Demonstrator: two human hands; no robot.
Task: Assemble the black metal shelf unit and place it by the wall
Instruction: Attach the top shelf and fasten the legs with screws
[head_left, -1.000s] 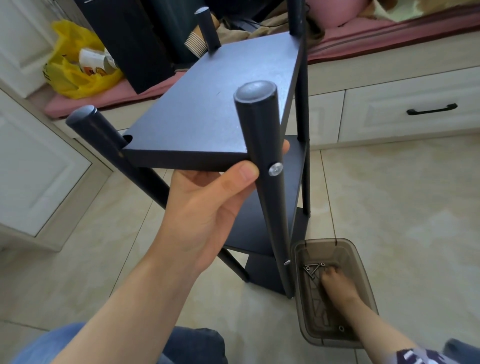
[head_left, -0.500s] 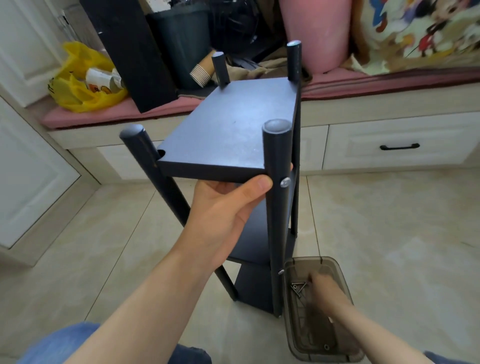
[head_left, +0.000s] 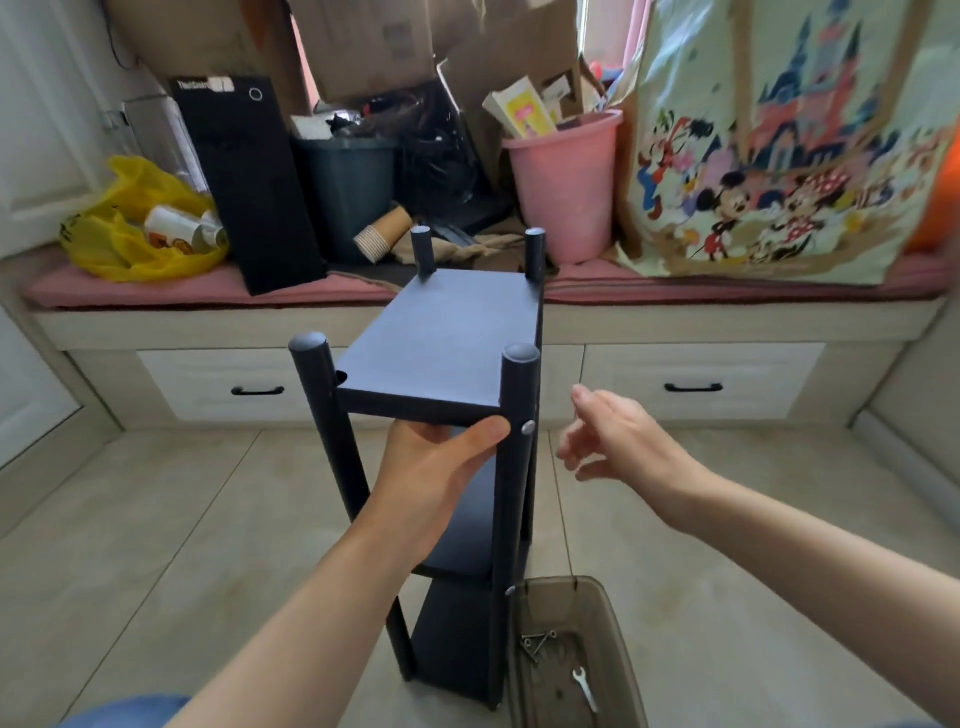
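The left hand (head_left: 436, 467) grips the front edge of the top panel of the shelf unit (head_left: 441, 343), thumb along the edge and fingers curled beneath it. The right hand (head_left: 618, 441) hangs in the air just beside the front right post (head_left: 517, 493), fingers loosely bent. I cannot tell whether anything small is pinched among them. The unit stands upright on the floor (head_left: 156, 545), towards its far edge, before the drawers (head_left: 696, 382). A bolt head (head_left: 528, 427) shows on the right post, while the panel's notch at the front left post (head_left: 322, 415) looks unfastened, so that corner probably needs attention next. The left hand should keep the panel level and tight against the post, so that the holes line up. A brown box (head_left: 561, 581) touching the unit's near right foot holds screws (head_left: 537, 644) and a wrench (head_left: 584, 688). The lower panels are largely hidden, and the box is cut off below.
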